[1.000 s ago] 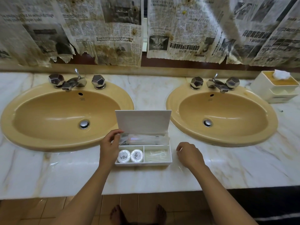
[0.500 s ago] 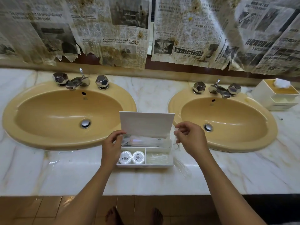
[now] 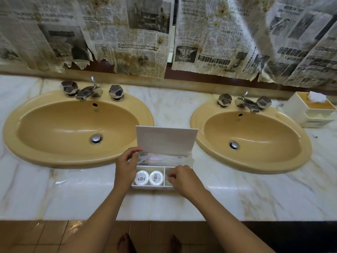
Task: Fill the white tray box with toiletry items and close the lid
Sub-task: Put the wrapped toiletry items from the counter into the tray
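White tray box [image 3: 152, 187], lid [image 3: 166, 140] up, holds two round soaps [image 3: 148, 177]; both hands' grips unclear.

Legible text appears on the newspaper sheets [image 3: 127, 33] hung above the desk's far edge.

- Sheet above the far left corner: a headline ending "...but no serious damage from ... Japan quake"; the first words are blurred.
- Centre sheet: "SC and Bursa Malaysia launch MY Value Up Programme to strengthen PLC valuations".
- Sheets [image 3: 228, 42] right of centre: Chinese-character print, reading mirrored, and an advertisement block lettered "CLEOPATRA", also mirrored.

The round soaps [image 3: 148, 178] carry a printed emblem; its lettering is too small to read. Marks below each basin's overflow hole are illegible.
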Demonstrator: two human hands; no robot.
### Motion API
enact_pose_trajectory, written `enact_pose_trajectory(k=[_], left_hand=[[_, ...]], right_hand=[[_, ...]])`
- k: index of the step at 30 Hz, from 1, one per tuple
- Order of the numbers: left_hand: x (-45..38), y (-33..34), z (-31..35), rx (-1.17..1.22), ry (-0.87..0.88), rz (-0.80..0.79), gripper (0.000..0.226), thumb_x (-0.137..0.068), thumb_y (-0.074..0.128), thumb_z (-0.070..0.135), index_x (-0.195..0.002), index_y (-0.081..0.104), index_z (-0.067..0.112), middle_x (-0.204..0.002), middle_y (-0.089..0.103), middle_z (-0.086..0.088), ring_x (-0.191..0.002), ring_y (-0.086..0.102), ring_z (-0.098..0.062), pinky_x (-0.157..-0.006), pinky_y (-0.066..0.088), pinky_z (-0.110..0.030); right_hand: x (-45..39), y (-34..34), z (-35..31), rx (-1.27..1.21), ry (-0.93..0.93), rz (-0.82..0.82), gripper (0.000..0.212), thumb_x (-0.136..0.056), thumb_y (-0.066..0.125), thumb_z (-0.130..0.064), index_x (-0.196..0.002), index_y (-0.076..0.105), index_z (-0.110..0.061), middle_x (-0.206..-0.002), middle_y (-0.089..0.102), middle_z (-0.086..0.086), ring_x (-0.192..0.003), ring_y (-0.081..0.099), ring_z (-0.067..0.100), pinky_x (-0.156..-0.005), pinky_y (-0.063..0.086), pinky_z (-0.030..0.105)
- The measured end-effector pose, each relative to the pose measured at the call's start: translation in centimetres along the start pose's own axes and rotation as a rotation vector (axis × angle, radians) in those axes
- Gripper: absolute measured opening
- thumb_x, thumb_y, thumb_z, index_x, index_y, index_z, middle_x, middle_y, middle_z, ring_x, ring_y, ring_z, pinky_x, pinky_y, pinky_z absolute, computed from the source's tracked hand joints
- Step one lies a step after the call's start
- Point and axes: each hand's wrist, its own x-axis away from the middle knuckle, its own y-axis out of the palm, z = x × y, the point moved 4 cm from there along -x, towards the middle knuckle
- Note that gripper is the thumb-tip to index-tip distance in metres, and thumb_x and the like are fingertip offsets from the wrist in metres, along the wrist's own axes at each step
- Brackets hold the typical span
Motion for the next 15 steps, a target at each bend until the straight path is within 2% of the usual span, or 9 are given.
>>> enact_pose_trajectory(k=[2, 3, 5, 6, 7, 9, 10, 13, 15], left_hand=[[0.0, 0.0, 0.1, -0.003, 0.001, 0.002, 0.032, -0.095, 0.05, 0.004, -0.089, 0.069, 0.029, -0.087, 0.068, 0.024, -0.082, 0.059, 0.001, -0.074, 0.043, -0.01], [0.0, 0.0, 0.1, -0.003, 0.001, 0.003, 0.032, -0.095, 0.05, 0.004, -0.088, 0.069, 0.029, -0.088, 0.068, 0.024, -0.082, 0.059, 0.001, -0.074, 0.043, -0.01], [0.0, 0.0, 0.1, -0.001, 0.002, 0.006, 0.032, -0.095, 0.05, 0.004, -0.088, 0.069, 0.03, -0.087, 0.068, 0.024, -0.081, 0.059, 0.001, -0.073, 0.043, -0.011], [0.0, 0.0, 0.1, 0.0, 0.002, 0.008, 0.033, -0.095, 0.05, 0.004, -0.087, 0.069, 0.03, -0.085, 0.068, 0.024, -0.079, 0.059, 0.0, -0.072, 0.043, -0.012], [0.0, 0.0, 0.1, 0.002, 0.004, 0.009, 0.032, -0.095, 0.05, 0.004, -0.088, 0.069, 0.03, -0.084, 0.067, 0.023, -0.077, 0.058, -0.001, -0.071, 0.042, -0.012], [0.0, 0.0, 0.1, 0.005, 0.009, 0.009, 0.032, -0.095, 0.05, 0.004, -0.088, 0.069, 0.029, -0.082, 0.067, 0.022, -0.074, 0.057, -0.001, -0.069, 0.042, -0.013], [0.0, 0.0, 0.1, 0.006, 0.01, 0.007, 0.032, -0.095, 0.05, 0.004, -0.088, 0.069, 0.028, -0.081, 0.067, 0.022, -0.073, 0.056, -0.001, -0.068, 0.041, -0.012], [0.0, 0.1, 0.2, 0.006, 0.007, 0.007, 0.031, -0.095, 0.05, 0.005, -0.088, 0.069, 0.028, -0.08, 0.066, 0.021, -0.072, 0.055, -0.001, -0.068, 0.041, -0.012], [0.1, 0.1, 0.3, 0.003, 0.005, 0.006, 0.031, -0.095, 0.05, 0.005, -0.088, 0.069, 0.028, -0.081, 0.066, 0.022, -0.073, 0.055, -0.002, -0.067, 0.041, -0.011]], right_hand=[[0.2, -0.2, -0.2, 0.017, -0.009, 0.005, 0.033, -0.084, 0.048, -0.006, -0.053, 0.042, -0.016, -0.059, 0.045, 0.004, -0.067, 0.047, 0.027, -0.049, 0.027, 0.025], [0.4, -0.4, -0.2, 0.024, -0.011, 0.011, 0.034, -0.086, 0.05, -0.009, -0.054, 0.046, -0.02, -0.063, 0.049, 0.004, -0.071, 0.05, 0.028, -0.052, 0.03, 0.026], [0.5, -1.0, -0.3, 0.04, -0.011, 0.057, 0.02, -0.09, 0.054, -0.019, -0.08, 0.07, -0.024, -0.087, 0.067, 0.005, -0.086, 0.061, 0.027, -0.066, 0.041, 0.028], [0.5, -1.1, -0.2, 0.04, -0.006, 0.08, 0.019, -0.091, 0.054, -0.022, -0.091, 0.073, -0.021, -0.094, 0.07, 0.003, -0.089, 0.063, 0.025, -0.069, 0.042, 0.026], [0.5, -1.0, -0.1, 0.041, -0.008, 0.082, 0.021, -0.092, 0.053, -0.024, -0.087, 0.073, -0.019, -0.089, 0.07, 0.002, -0.083, 0.063, 0.023, -0.066, 0.041, 0.024], [0.6, -0.3, 0.2, 0.057, 0.004, 0.028, 0.03, -0.093, 0.053, -0.026, -0.066, 0.062, -0.015, -0.069, 0.06, 0.004, -0.068, 0.056, 0.021, -0.056, 0.034, 0.024], [0.7, -0.1, 0.3, 0.06, 0.01, 0.007, 0.032, -0.093, 0.053, -0.027, -0.064, 0.058, -0.014, -0.067, 0.057, 0.005, -0.067, 0.054, 0.022, -0.055, 0.032, 0.025], [0.7, -0.5, 0.4, 0.015, -0.019, 0.037, 0.024, -0.093, 0.054, -0.029, -0.082, 0.07, -0.014, -0.083, 0.069, 0.006, -0.077, 0.06, 0.022, -0.061, 0.037, 0.025], [0.7, -1.8, 0.4, -0.057, -0.04, 0.141, 0.021, -0.091, 0.054, -0.026, -0.09, 0.073, -0.018, -0.085, 0.072, -0.001, -0.077, 0.063, 0.018, -0.065, 0.045, 0.026]])
